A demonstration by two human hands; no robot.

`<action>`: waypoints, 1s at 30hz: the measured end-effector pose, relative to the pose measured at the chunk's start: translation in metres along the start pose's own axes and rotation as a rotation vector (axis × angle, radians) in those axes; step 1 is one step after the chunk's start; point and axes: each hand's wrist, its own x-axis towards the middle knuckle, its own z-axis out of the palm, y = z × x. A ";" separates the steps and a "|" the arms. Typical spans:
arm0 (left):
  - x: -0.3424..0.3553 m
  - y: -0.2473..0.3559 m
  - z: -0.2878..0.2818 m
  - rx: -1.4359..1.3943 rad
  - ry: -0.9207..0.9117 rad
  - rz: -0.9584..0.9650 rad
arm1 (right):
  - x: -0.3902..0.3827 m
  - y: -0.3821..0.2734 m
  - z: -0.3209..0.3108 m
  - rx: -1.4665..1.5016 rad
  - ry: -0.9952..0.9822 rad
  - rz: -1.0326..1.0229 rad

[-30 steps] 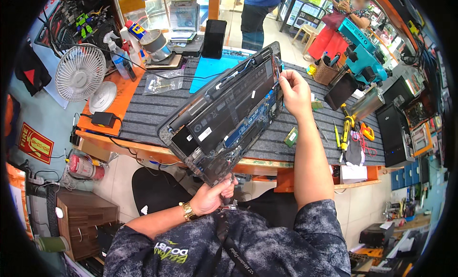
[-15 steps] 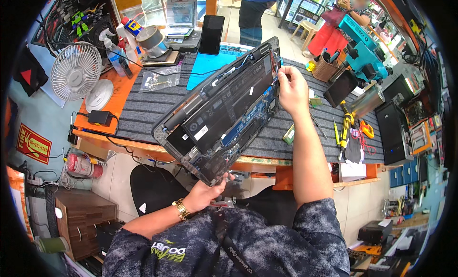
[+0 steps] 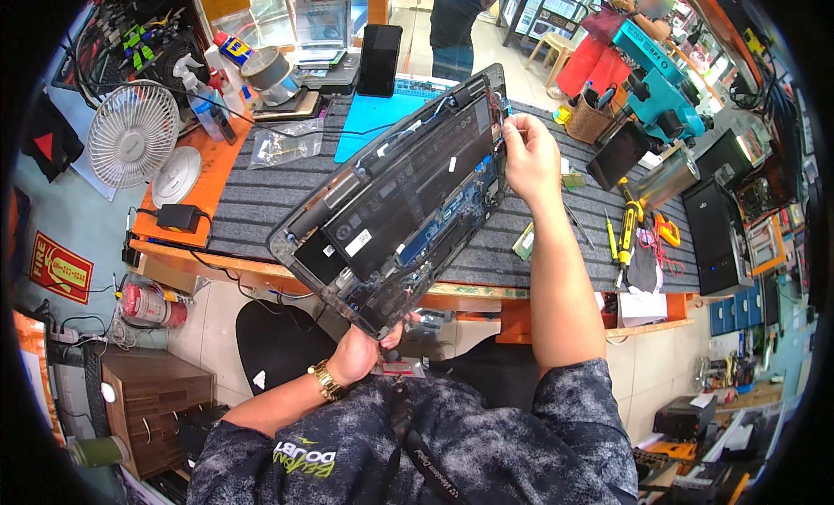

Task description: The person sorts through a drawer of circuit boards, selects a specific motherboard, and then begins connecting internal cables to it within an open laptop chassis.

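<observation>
Tilted steeper than a moment ago, the opened laptop point(image 3: 404, 196) hangs above the counter's point(image 3: 261, 201) near edge, left hand point(image 3: 360, 353) gripping its lower corner, right hand point(image 3: 530, 157) pinching the top edge—stiff, fragile, best held by edges

the opened laptop base point(image 3: 408, 201) is held tilted above the near edge of the ribbed mat point(image 3: 252, 201), which lies on the workbench point(image 3: 187, 205). the left hand point(image 3: 360, 348) grips its near corner, below the bench edge; the right hand point(image 3: 530, 157) holds its far right edge. behind the laptop base a flat pad point(image 3: 369, 122) lies on the mat, with a phone point(image 3: 380, 60) standing behind it. left of the laptop base a clear bag point(image 3: 282, 144) lies on the mat; further left a desk fan point(image 3: 132, 144) stands at the bench end, a power adapter point(image 3: 178, 216) before it. right of the right hand, screwdrivers point(image 3: 627, 222) lie on the mat, a basket point(image 3: 591, 118) behind them
</observation>
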 end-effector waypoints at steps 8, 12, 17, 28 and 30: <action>0.001 0.002 0.004 0.125 0.073 -0.002 | 0.008 0.025 -0.042 0.156 -0.220 0.030; -0.007 -0.004 -0.008 0.044 -0.057 0.106 | 0.014 0.037 -0.080 0.215 -0.243 0.165; -0.005 -0.011 -0.014 0.077 0.053 -0.010 | 0.026 0.123 -0.126 -0.149 0.039 0.429; -0.017 -0.014 -0.018 0.091 -0.123 0.086 | 0.031 0.133 -0.067 -0.522 0.153 0.301; -0.015 -0.017 -0.020 0.121 -0.158 0.092 | 0.033 0.138 -0.069 -0.497 0.194 0.220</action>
